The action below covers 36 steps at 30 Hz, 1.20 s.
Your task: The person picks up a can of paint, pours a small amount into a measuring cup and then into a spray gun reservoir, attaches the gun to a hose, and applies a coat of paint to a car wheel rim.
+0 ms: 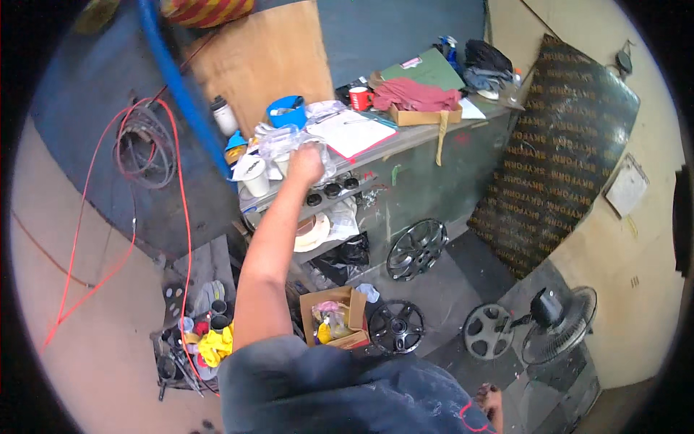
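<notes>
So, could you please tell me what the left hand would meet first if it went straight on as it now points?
Most likely the crumpled clear plastic on the bench just beyond the left hand, though depth is unclear and they may already touch.

Colourless plastic [280, 142], white cup [254, 178], blue container [288, 116], red mug [358, 99]

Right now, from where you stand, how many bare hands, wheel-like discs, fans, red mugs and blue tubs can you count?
Bare hands: 2
Wheel-like discs: 3
Fan: 1
Red mug: 1
Blue tub: 1
Total: 8
</notes>
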{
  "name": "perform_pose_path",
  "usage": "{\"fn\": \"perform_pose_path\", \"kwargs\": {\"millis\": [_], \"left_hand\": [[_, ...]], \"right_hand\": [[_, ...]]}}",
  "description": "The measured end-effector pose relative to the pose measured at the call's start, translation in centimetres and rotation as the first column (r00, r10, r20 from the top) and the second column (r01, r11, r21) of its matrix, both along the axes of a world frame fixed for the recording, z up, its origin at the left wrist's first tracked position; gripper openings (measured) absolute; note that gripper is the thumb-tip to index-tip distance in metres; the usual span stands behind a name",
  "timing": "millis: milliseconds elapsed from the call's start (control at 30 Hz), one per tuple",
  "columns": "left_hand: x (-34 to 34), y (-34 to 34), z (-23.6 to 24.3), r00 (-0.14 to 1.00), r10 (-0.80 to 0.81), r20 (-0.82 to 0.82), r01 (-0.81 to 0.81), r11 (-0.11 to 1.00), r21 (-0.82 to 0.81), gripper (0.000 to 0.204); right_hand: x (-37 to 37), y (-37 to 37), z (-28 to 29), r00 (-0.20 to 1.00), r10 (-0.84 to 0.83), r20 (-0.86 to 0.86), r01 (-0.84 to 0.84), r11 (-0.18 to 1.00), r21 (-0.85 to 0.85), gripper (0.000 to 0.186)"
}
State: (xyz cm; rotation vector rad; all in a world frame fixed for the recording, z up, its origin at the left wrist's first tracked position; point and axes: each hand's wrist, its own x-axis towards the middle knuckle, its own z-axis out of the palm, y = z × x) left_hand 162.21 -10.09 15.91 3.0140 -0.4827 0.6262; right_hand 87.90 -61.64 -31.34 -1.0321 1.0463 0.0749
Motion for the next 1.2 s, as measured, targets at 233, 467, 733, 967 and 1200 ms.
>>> {"fn": "perform_pose_path", "kwargs": {"millis": [233,467,733,967,1200], "left_hand": [[8.4,1.0,0.6,0.999,-0.042,-0.004,0.04,0.917,0.398,0.032],[9.7,-0.3,3.7,0.927,-0.05,-0.373,0.218,0.879,0.424,0.072],[4.5,-6.1,11.3,0.879,0.133,-0.457,0.133,0.853,0.505,0.07],[-17.0,-17.4,-8.8,0.407,-0.577,-0.708,0.757,0.647,-0.092,0.056],[-44.4,-26.1,-14.2,-0.013,-0.891,-0.454,0.738,0.298,-0.606,0.072]], "right_hand": [[-3.1,7.5,1.7,0.993,-0.064,-0.098,0.044,0.98,-0.194,0.02],[-6.4,14.6,6.9,0.866,0.084,-0.493,-0.241,0.934,-0.264,0.016],[-8.6,14.5,6.1,0.872,0.056,-0.486,-0.196,0.95,-0.243,0.016],[0.4,11.0,5.1,0.962,0.172,-0.212,-0.263,0.793,-0.549,0.025],[12.1,16.7,28.4,0.907,0.368,0.207,-0.072,0.617,-0.784,0.09]]}}
